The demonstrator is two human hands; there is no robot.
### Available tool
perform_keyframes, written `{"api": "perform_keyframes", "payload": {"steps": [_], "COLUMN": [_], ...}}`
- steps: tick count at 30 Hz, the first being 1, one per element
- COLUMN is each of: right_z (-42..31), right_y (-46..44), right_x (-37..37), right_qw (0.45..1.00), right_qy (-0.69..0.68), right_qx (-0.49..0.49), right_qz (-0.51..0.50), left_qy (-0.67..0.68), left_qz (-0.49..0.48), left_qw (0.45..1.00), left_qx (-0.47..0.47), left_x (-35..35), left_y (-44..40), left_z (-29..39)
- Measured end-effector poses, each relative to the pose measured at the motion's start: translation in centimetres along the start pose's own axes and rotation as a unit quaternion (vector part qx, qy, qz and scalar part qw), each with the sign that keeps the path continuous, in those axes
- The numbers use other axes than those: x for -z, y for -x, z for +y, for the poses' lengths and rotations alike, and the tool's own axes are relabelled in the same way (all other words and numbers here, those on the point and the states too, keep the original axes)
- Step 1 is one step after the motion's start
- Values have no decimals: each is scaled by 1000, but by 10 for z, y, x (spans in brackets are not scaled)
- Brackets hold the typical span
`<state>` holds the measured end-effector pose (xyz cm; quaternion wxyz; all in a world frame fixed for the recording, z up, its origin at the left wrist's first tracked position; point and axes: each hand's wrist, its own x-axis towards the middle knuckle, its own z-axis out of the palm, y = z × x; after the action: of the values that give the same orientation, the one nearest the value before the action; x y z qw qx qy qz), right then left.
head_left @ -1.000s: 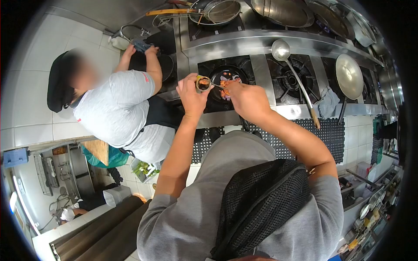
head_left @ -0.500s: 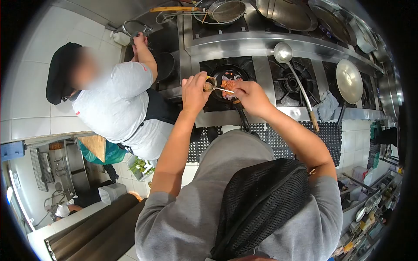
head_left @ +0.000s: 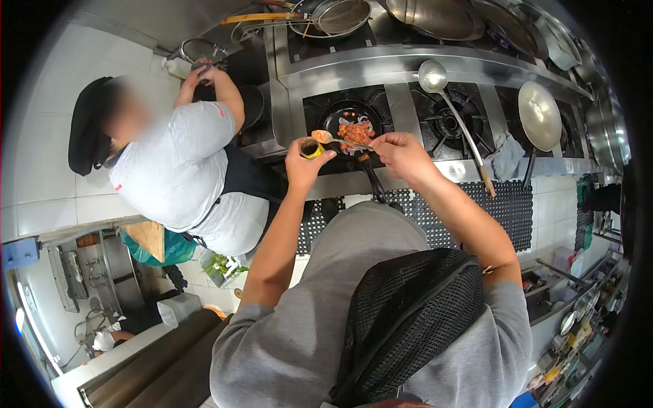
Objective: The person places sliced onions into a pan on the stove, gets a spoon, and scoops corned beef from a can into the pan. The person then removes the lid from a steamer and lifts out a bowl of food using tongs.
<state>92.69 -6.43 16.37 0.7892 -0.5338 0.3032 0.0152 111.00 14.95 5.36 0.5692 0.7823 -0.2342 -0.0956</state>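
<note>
My left hand [head_left: 303, 168] is closed around a small tin can [head_left: 311, 149] with a yellow label, its open top tilted toward the pan. Between the fingers of my right hand [head_left: 400, 154] is the handle of a metal spoon [head_left: 324, 137], whose bowl carries a lump of orange-pink food. The spoon bowl is just above the can and out of it. Beneath both hands a black frying pan [head_left: 331, 117] sits on a burner, with its handle toward me. Reddish chunky food [head_left: 356, 133] and sliced purple onion lie in the pan.
A long-handled ladle [head_left: 462, 126] lies across the burner to the right. Beyond it are a grey cloth [head_left: 506, 156] and a shallow metal pan [head_left: 539, 117]. On my left a co-worker [head_left: 183, 143] stands at a sink tap [head_left: 204, 49]. Strainers [head_left: 344, 16] and woks line the back.
The spoon has come out of the can with food in its bowl, now above the pan's near left side. My left hand and the can have lowered slightly.
</note>
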Motion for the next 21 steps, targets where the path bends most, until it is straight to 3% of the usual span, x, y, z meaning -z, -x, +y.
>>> {"api": "perform_keyframes", "payload": {"steps": [3,5,12,16,19,21], "right_z": [0,8,33,42,54,56], "right_y": [6,3,-15,-23,-30,-30], "right_x": [4,8,2,-1,-3,-15], "right_qw": [1000,1000,999,996,992,952], "right_qy": [5,10,43,73,117,278], "right_qx": [-9,-6,-32,-41,-20,127], "right_qz": [12,14,8,-7,-39,-33], "left_qy": [-90,-156,-155,-122,-90,-137], "left_qz": [6,46,117,84,61,71], "left_qw": [996,985,980,989,994,988], "left_qx": [2,-56,45,16,31,-5], "left_x": [10,14,12,16,20,22], "left_y": [24,39,69,85,83,79], "left_z": [-18,-40,-96,-110,-101,-86]}}
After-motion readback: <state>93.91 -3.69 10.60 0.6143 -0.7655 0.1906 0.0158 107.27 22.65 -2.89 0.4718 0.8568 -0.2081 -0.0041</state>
